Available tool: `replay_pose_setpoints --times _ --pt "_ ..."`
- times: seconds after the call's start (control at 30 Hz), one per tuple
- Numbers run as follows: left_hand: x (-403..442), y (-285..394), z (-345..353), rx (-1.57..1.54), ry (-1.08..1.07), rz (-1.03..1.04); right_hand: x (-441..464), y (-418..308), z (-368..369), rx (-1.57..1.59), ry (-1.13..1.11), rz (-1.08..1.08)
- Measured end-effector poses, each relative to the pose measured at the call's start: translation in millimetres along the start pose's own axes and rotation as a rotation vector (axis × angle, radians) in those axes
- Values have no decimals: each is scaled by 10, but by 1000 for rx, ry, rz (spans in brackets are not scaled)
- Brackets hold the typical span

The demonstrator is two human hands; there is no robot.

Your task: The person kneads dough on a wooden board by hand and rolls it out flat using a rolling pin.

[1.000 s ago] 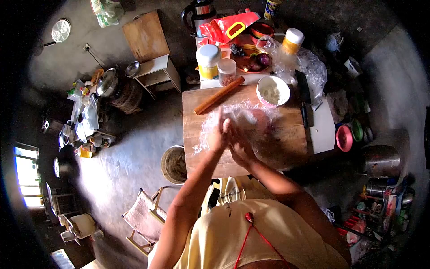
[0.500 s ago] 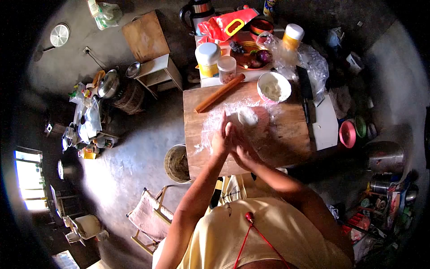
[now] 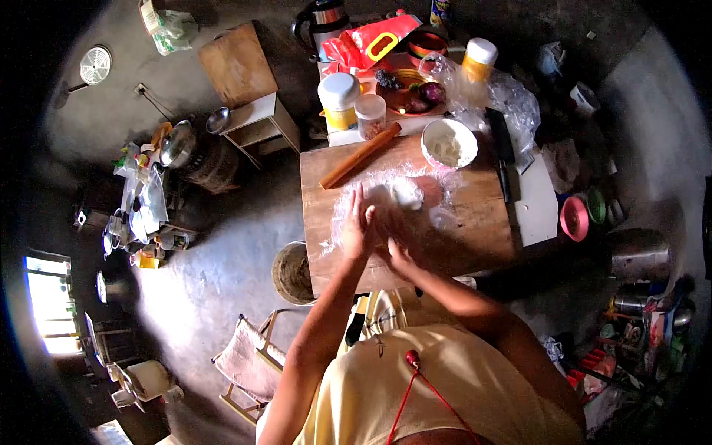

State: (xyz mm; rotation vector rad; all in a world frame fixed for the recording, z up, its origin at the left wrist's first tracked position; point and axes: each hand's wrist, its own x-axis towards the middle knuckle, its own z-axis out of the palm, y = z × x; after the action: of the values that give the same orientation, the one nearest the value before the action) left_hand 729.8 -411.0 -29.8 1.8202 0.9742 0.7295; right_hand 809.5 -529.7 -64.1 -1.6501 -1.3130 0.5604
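Note:
My left hand [image 3: 357, 228] is over the near left of a wooden board [image 3: 475, 252], its fingers stretched forward and flat. Close beside it, my right hand [image 3: 399, 248] lies in shadow with its fingers extended, apart from the left palm. Neither hand shows anything in it. Just beyond the fingertips a white lump of dough [image 3: 407, 193] rests on the floured wood. A rolling pin [image 3: 361, 156] lies slanted at the board's far left. At the far right of the board stands a white bowl [image 3: 460, 152] with flour in it.
A dark-bladed knife [image 3: 500, 152] lies along the board's right edge. Behind stand lidded jars [image 3: 340, 100], a basket [image 3: 415, 104] of vegetables, a red bag [image 3: 363, 44] and clear plastic [image 3: 512, 111]. A bucket [image 3: 291, 273] sits on the floor at the left, near a folding chair [image 3: 252, 360].
My hands were pressed together and have parted, the left moving slightly left and the right a little right. A pale flour patch right of the dough shows more plainly.

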Motion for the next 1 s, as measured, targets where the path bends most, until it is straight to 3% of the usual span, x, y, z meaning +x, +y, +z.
replay_pose_setpoints --times 0.03,0.07,0.1,0.13,0.2,0.23,0.27,0.33,0.4,0.47,0.53,0.6,0.67,0.73,0.8,0.87,0.93,0.97,1.0 --pt "79 43 -24 135 78 157 79 -37 47 70 -74 293" --pt "85 94 -57 146 63 86 148 -74 64 142 -149 581" --pt "151 -32 -14 146 111 119 180 -224 -47 79 -23 191" --pt "201 -57 1 146 158 152 185 -199 -39 81 -19 189" --pt "54 68 26 -103 25 9 169 -114 3 -133 -12 -9" --pt "-42 401 -113 -54 -114 -173 95 -64 37 -130 -11 -6" --pt "-79 206 -15 0 -37 33 -21 -20 72 -18 -59 52" --pt "-98 83 13 -85 6 47 -101 130 158 93 -105 115" --pt "52 -160 30 72 94 178 -13 191 161 -16 -78 125" --pt "119 2 -80 28 58 42 116 94 86 -88 -85 139" --pt "160 68 -60 -33 138 44 244 -133 88 -153 -25 31" --pt "29 269 -95 -73 20 -56 355 -218 78 -78 -65 11" --pt "-35 619 -140 172 3 -150 426 -638 -151 -153 -281 55" --pt "-83 541 -130 91 -61 -181 155 -580 -160 -234 -253 34" --pt "-65 489 -62 192 -16 -134 -157 -284 -194 -40 -421 133" --pt "-10 464 -28 287 26 -85 -205 -415 -375 -73 -359 102" --pt "149 496 -17 545 123 120 -170 -547 -585 38 -240 199" --pt "210 512 -25 571 118 132 -206 -430 -448 73 24 53" --pt "259 512 -7 571 115 132 -173 -507 -564 74 26 55"
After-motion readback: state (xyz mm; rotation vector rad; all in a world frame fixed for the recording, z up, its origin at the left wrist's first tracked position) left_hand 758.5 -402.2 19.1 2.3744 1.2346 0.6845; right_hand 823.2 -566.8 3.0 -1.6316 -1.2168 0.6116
